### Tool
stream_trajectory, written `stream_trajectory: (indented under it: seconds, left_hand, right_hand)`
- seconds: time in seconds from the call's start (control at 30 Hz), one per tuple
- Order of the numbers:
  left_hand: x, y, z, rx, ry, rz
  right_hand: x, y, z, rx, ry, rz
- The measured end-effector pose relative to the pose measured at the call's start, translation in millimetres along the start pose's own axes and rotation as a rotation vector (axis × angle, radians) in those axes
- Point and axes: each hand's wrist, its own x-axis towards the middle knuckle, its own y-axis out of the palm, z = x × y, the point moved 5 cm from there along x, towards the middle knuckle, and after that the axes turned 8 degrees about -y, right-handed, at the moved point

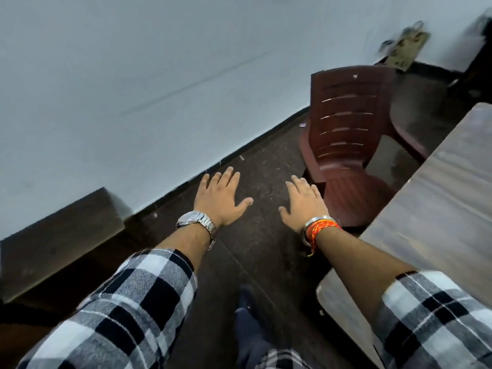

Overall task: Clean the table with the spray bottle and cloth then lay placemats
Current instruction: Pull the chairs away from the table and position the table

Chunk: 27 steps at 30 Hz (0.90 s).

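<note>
My left hand [221, 197] and my right hand [303, 202] are stretched out side by side over the dark floor, palms down, fingers straight and spread, holding nothing. The grey wood-grain table [436, 209] runs along the right edge of the view, and my right forearm passes over its near corner. No spray bottle, cloth or placemat is in view.
A dark red plastic chair [348, 145] stands just beyond my right hand, beside the table. A white wall [133, 89] fills the left and top. A dark low block [53, 243] sits at the wall's foot on the left. Blurred clutter [404, 46] lies in the far corner.
</note>
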Motion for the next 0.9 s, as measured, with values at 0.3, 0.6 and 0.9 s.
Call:
stream_trajectory:
  seconds: [0.3,0.6,0.9]
  left_hand:
    - [295.1,-38.9,4.7,-0.015,0.146,0.001]
    - [573.3,-60.8,-83.7,0.035,0.512,-0.028]
    - [761.9,-93.0,-228.3,0.293,1.002,-0.027]
  right_hand:
    - [255.8,-33.2,-76.5,0.043,0.164,-0.033]
    - [455.2,-48.0,-197.4,0.059,0.495,-0.167]
    - [576.0,-74.7,-321.1,0.149,0.944,-0.231]
